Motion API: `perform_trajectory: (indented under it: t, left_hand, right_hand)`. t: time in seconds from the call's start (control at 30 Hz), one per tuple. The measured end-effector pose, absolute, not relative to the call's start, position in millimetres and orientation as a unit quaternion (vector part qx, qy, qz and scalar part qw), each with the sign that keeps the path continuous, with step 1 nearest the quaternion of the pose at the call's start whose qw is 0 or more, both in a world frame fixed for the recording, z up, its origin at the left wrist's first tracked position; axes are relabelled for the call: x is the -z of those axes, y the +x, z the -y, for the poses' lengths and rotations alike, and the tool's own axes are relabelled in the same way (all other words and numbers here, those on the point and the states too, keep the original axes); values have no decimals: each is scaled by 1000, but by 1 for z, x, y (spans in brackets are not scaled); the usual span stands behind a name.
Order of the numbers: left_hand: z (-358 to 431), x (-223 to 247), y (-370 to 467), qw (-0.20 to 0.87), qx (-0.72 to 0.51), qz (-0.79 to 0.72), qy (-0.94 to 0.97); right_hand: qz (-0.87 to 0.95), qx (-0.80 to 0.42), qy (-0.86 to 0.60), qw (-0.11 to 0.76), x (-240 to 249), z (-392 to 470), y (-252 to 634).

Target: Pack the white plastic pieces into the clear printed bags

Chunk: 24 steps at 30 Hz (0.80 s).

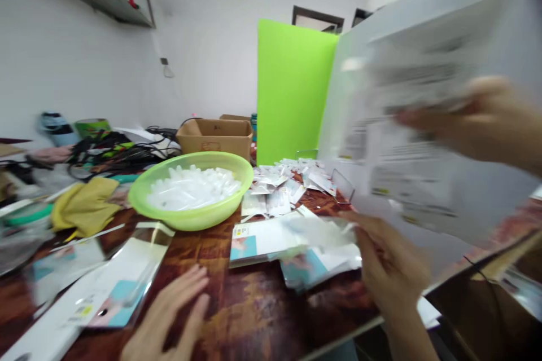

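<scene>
My left hand (167, 318) is over the near edge of the dark red-brown table, fingers apart and holding nothing. My right hand (392, 265) is closed on a blurred clear plastic packet (324, 234), above the printed cards. Under it lie a stack of white cards (254, 240) with a teal picture and another such card (302, 268). Left of my left hand are a long white card (55, 316) and a clear sleeve with a printed card (131, 276). Behind stands a light green bowl (190, 217) of small white plastic pieces (192, 186).
Another person's hand (491, 118) reaches in from the right, holding blurred printed clear bags (410, 152). Small packets (279, 186) are heaped before a bright green panel (292, 96). A cardboard box (215, 138), dark cables (105, 149) and a yellow cloth (91, 206) lie farther back and left.
</scene>
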<state>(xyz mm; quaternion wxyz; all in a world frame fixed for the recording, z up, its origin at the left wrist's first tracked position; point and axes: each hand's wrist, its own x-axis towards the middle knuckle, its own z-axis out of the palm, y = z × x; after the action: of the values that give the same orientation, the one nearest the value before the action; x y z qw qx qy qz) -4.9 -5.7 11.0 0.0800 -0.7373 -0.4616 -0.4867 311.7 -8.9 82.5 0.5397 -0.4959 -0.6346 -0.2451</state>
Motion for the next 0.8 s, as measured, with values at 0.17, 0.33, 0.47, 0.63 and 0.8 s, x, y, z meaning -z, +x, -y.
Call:
perform_trajectory:
  t: [0.17,0.33,0.47,0.63,0.8]
  left_hand:
    - [11,-30,-81,197,415,658,-597]
    - [-6,-25,-109,220,275,693,-629]
    - [-34,-19,-87,212,192,695,-659]
    - [-44,-1,-62,212,157,679,-685]
    - [-3,27,-73,217,210,508,-807]
  right_hand:
    - [619,405,-593,318,-54,-34,319]
    - [628,333,-608,353,-39,-31,296]
    - [694,291,-508,419,-78,-46,262]
    - [773,214,-499,327,-134,-104,220]
    - [822,105,-531,178,-152,-183,184]
